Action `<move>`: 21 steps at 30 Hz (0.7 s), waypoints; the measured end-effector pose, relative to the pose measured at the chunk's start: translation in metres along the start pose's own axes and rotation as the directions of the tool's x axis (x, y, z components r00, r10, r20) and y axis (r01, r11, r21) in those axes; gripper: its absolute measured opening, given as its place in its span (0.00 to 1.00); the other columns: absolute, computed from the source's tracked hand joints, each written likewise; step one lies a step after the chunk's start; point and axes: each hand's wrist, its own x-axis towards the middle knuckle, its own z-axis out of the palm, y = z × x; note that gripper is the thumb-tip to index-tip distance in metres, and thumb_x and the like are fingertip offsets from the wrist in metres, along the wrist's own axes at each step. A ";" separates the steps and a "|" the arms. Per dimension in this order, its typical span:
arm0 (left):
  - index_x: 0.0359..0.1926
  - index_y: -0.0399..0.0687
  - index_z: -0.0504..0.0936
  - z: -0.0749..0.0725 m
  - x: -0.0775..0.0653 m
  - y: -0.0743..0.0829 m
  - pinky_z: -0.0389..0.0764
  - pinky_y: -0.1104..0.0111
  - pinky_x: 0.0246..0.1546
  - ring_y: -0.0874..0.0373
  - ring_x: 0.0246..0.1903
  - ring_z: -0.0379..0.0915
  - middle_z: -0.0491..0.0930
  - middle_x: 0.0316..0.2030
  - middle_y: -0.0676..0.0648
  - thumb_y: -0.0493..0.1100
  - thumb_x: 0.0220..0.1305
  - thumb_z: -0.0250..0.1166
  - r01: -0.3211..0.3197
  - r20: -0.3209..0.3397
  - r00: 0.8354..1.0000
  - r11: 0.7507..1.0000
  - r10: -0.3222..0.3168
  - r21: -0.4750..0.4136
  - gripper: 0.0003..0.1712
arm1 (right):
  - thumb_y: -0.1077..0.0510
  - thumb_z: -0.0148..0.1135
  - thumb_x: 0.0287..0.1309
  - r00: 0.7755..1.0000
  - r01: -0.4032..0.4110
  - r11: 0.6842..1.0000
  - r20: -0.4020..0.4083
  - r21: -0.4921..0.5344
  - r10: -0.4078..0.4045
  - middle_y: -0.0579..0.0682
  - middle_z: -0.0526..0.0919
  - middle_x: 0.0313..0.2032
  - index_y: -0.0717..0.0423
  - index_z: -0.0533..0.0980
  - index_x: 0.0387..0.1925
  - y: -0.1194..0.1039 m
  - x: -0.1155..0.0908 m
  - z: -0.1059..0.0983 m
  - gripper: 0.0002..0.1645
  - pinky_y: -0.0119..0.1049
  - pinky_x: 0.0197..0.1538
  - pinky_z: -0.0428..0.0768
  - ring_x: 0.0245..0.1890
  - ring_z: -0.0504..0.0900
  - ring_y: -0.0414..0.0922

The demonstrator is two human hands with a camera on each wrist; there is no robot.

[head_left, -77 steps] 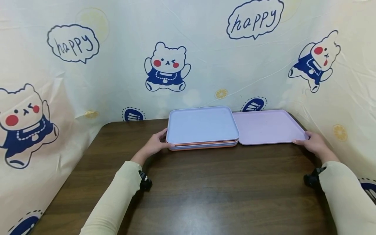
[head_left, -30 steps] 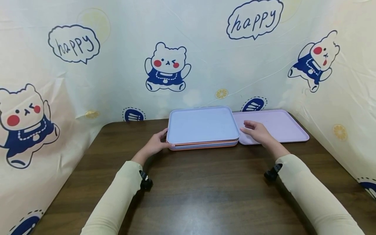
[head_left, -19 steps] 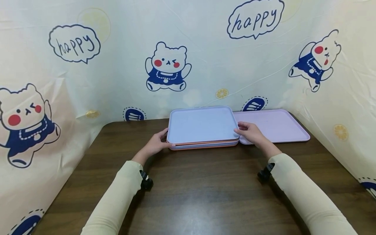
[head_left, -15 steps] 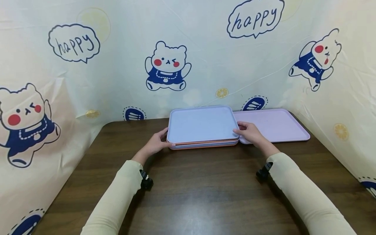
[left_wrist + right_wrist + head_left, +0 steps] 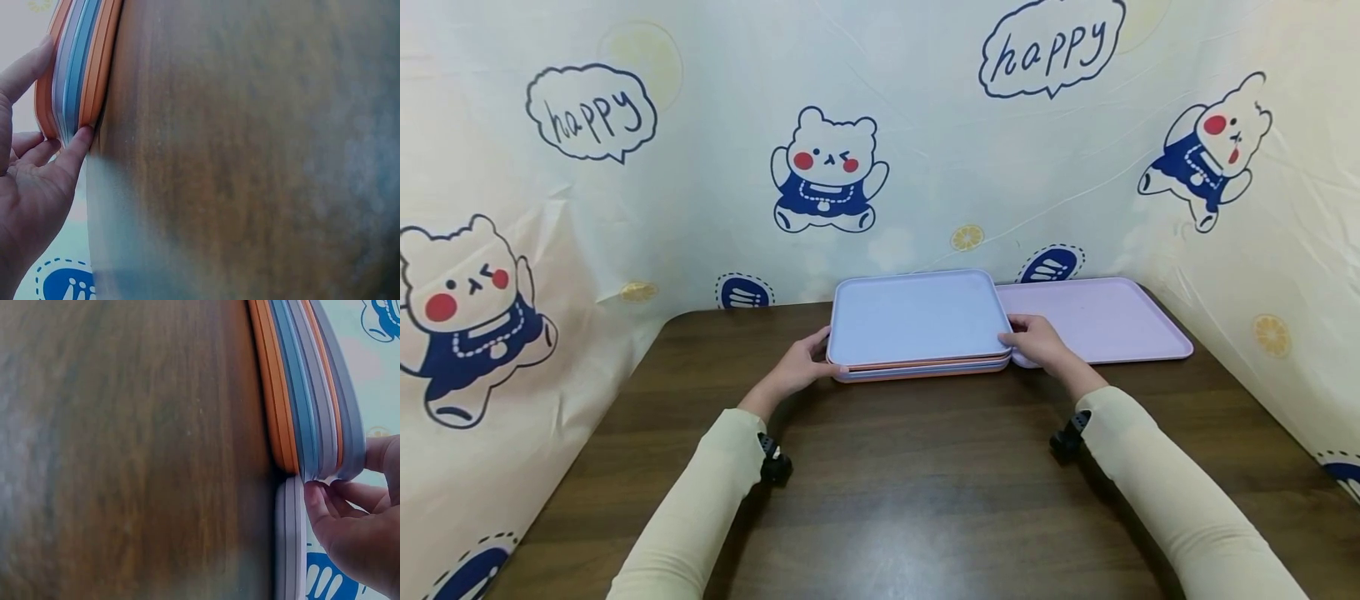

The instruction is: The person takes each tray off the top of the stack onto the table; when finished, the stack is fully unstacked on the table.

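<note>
A stack of several rectangular trays, with a light blue tray (image 5: 917,317) on top and orange, purple and blue rims below, lies at the back of the table. My left hand (image 5: 793,368) holds its left front corner, fingers along the end. In the left wrist view, the thumb (image 5: 28,70) reaches across the rims (image 5: 74,75). My right hand (image 5: 1041,342) pinches the right end near the front corner. The right wrist view shows its thumb (image 5: 378,455) at the top tray's rim and its fingertips under the upper trays, beside a lilac tray (image 5: 290,540).
The lilac tray (image 5: 1105,321) lies flat against the stack's right side, part of it behind my right hand. Brown wooden table (image 5: 880,483) stretches in front. A patterned cloth (image 5: 925,167) hangs right behind the trays and along both sides.
My right hand has left the lilac tray's right front corner, moved leftward and taken hold of the stack's right end. The left hand and trays have stayed put.
</note>
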 end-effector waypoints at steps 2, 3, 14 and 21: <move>0.76 0.45 0.48 0.000 0.000 0.000 0.59 0.52 0.66 0.46 0.70 0.51 0.53 0.73 0.40 0.54 0.54 0.74 0.003 -0.001 1.000 1.000 -0.003 0.001 0.58 | 0.60 0.55 0.67 1.000 0.009 1.000 -0.010 -0.004 -0.009 0.69 0.65 0.65 0.72 0.59 0.68 0.000 0.000 0.001 0.34 0.51 0.67 0.61 0.66 0.63 0.59; 0.76 0.45 0.48 0.000 0.000 0.000 0.58 0.52 0.66 0.46 0.70 0.51 0.53 0.73 0.40 0.54 0.54 0.74 0.004 0.001 1.000 1.000 -0.004 0.001 0.58 | 0.61 0.54 0.67 1.000 0.013 1.000 -0.013 -0.006 -0.013 0.69 0.66 0.65 0.72 0.59 0.68 0.000 0.000 0.001 0.33 0.51 0.67 0.61 0.65 0.64 0.59; 0.76 0.46 0.51 0.001 0.000 -0.002 0.58 0.52 0.66 0.47 0.70 0.52 0.56 0.72 0.41 0.53 0.54 0.74 -0.002 0.017 1.000 1.000 0.002 -0.008 0.56 | 0.63 0.52 0.65 0.999 0.004 1.000 -0.049 -0.013 -0.004 0.68 0.68 0.63 0.72 0.60 0.68 -0.003 0.000 -0.002 0.32 0.51 0.66 0.63 0.63 0.66 0.58; 0.76 0.46 0.52 0.000 0.000 -0.001 0.58 0.50 0.66 0.45 0.69 0.54 0.57 0.71 0.39 0.53 0.54 0.74 0.000 0.019 1.000 1.000 0.000 -0.004 0.56 | 0.62 0.52 0.66 0.998 -0.018 1.000 -0.059 0.011 0.019 0.68 0.66 0.65 0.71 0.60 0.68 -0.011 -0.002 -0.004 0.32 0.51 0.66 0.63 0.65 0.64 0.59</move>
